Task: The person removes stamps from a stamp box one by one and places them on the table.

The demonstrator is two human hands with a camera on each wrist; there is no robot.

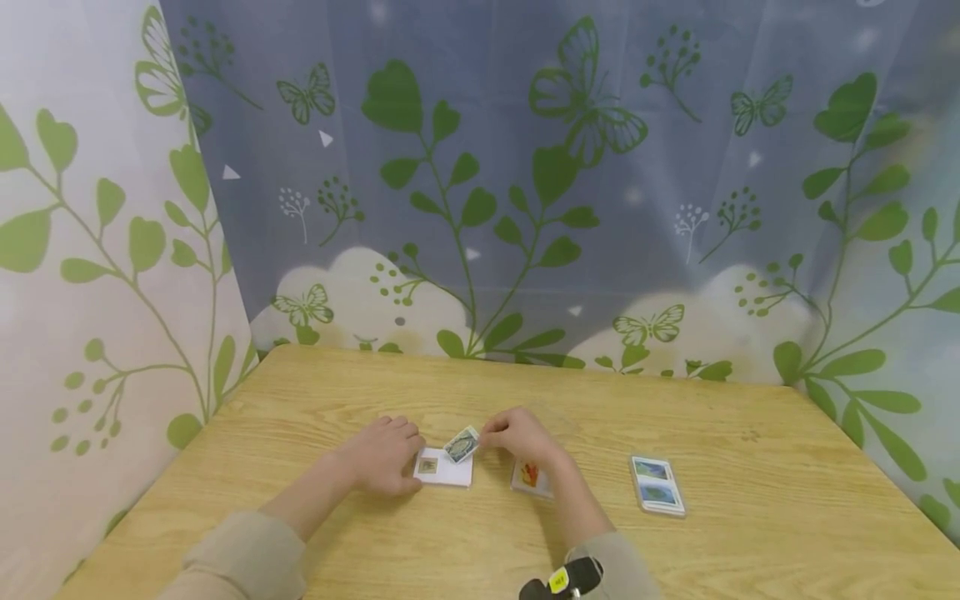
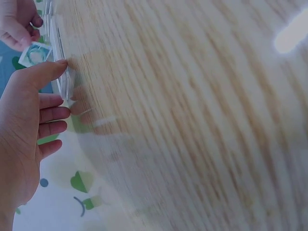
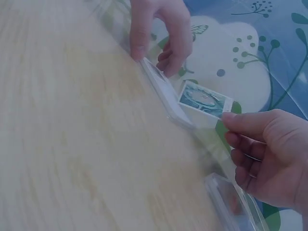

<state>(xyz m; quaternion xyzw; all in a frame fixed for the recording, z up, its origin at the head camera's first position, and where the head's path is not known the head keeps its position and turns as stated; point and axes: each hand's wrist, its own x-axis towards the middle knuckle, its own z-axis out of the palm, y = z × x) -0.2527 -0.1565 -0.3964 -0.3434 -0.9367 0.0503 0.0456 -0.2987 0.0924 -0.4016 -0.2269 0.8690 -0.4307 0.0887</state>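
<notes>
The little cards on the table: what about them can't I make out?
Held card: any fine lettering; too small in the head view, blurred in the right wrist view.
White-faced case: part of its far edge; behind the held card, head view.
Case with red print: its right part; behind the right forearm, head view.

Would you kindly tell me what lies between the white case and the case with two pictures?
In the head view, a red-pictured case lies between the white case and the two-picture case, partly hidden by the right forearm.
</notes>
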